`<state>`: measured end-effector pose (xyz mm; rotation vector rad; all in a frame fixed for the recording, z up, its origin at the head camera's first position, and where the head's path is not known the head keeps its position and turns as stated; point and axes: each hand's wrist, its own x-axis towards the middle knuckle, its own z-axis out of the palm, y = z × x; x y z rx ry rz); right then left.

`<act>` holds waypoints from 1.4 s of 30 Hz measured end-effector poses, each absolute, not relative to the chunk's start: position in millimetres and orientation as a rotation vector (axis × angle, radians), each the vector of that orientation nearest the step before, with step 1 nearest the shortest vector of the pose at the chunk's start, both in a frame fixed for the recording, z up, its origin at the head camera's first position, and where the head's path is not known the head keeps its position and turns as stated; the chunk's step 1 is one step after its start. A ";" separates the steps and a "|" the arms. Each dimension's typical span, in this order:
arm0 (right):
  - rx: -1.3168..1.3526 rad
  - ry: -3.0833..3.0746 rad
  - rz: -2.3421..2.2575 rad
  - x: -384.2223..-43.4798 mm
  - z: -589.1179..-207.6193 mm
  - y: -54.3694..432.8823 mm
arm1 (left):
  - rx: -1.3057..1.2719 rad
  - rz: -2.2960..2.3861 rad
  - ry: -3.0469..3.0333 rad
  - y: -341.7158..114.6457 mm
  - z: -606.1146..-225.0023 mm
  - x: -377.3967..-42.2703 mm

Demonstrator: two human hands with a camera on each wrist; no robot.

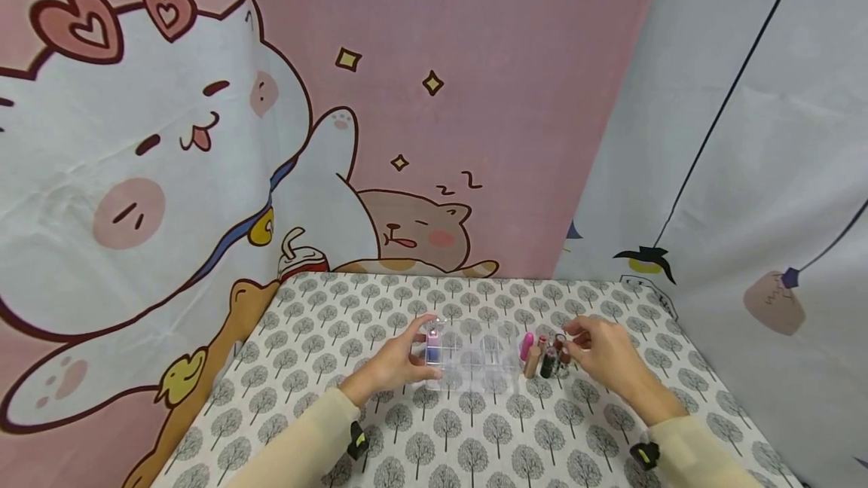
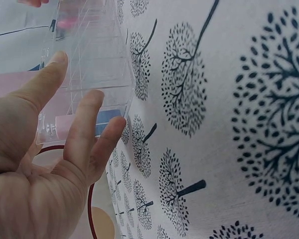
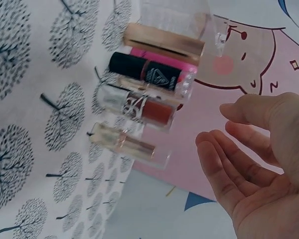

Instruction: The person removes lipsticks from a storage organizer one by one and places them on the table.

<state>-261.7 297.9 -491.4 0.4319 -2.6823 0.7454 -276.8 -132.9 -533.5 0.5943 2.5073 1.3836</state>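
Observation:
My left hand [image 1: 396, 360] holds the left end of a clear compartment organizer [image 1: 475, 367], thumb on the near side and fingers on the far side. A pink-and-blue item [image 1: 433, 352] stands in the organizer's left compartment. Just right of the organizer several lipsticks and lip gloss tubes stand upright: a bright pink one [image 1: 527, 346], a tan one [image 3: 164, 44], a black one [image 3: 144, 69], a clear tube with red-brown gloss [image 3: 157, 113] and a gold-and-clear tube [image 3: 129, 144]. My right hand [image 1: 603, 349] hovers at the right of this group, fingers loosely bent, holding nothing in the right wrist view.
The table is covered by a white cloth [image 1: 447, 435] printed with grey trees. Behind it hangs a pink and white cartoon curtain [image 1: 508, 134], which also runs along both sides.

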 end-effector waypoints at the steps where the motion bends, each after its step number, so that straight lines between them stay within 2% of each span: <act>1: 0.438 -2.672 0.746 -261.1 -490.5 296.1 | 0.592 1.382 2.506 -133.0 -533.3 -277.0; 13: 0.563 -2.521 0.719 -258.0 -483.6 273.6 | 0.596 1.386 2.494 -133.7 -536.0 -276.8; 25: 0.568 -2.589 0.802 -260.5 -477.4 252.1 | 0.615 1.388 2.505 -132.9 -538.3 -277.5; 42: 0.737 -2.533 0.853 -266.3 -485.7 204.3 | 0.610 1.400 2.501 -132.7 -534.8 -275.7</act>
